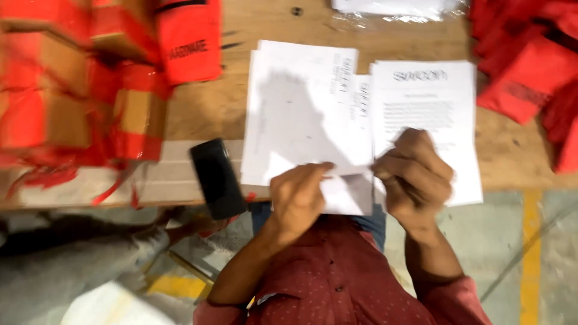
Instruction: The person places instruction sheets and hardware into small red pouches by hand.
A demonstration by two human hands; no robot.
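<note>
Left hand (298, 195) and right hand (414, 174) both pinched on thin white paper sheet (346, 192) at plywood table (205, 108) near edge. Matte black rectangular phone (217, 179) just left. Red fabric pouches (530, 66) far right.

My count: two paper stacks (307, 114) and (424, 108), one black phone (217, 177), one clear plastic sleeve (397, 9), and red pouches (530, 66) too blurred to number.

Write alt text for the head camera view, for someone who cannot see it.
Both of a person's hands, left hand and right hand, grip the near edge of a white paper sheet on a wooden table. A black phone lies left; red pouches sit at both sides.
</note>
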